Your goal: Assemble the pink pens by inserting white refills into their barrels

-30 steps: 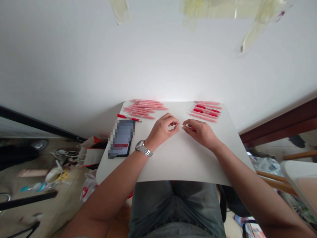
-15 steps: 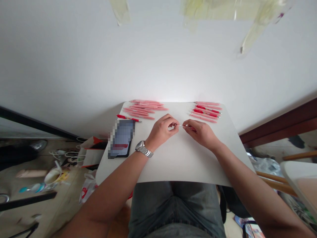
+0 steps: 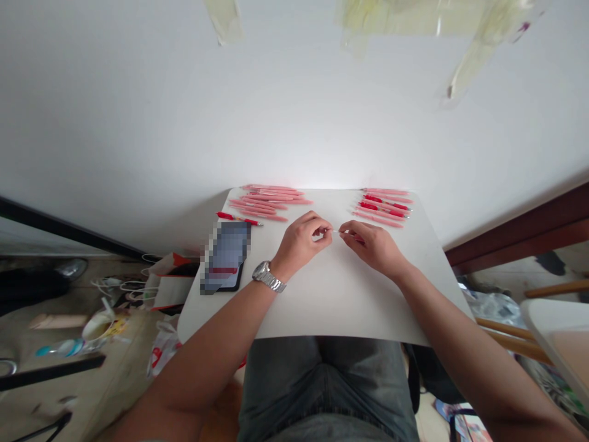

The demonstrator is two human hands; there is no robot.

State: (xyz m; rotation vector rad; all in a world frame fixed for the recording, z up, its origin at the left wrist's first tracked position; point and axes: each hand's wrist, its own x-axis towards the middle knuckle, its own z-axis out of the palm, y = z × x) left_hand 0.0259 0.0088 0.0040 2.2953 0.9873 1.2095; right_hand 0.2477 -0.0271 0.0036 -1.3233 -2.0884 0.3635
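Dead centre of the frame, the left hand (image 3: 301, 239) pinches one end of a thin white stick (image 3: 335, 231), thumb against fingertips! Facing it, the right hand (image 3: 375, 244) grips the other end, fingers curled tight, a hint of red beneath. Upper right of them, pink and red pens (image 3: 368, 206) lie in a row; upper left, pink pens (image 3: 276, 197) bunch above the phone (image 3: 227, 252)

Your bare left hand (image 3: 306, 236) and bare right hand (image 3: 372, 242) hide the ends of the thin whitish piece (image 3: 335, 231), which is too small to identify. Coarse squares blur the screen of your dark rectangular phone (image 3: 227, 255). The top edge cuts the yellowed clear tape (image 3: 414, 18); the right edge, a white rounded tabletop (image 3: 547, 310).
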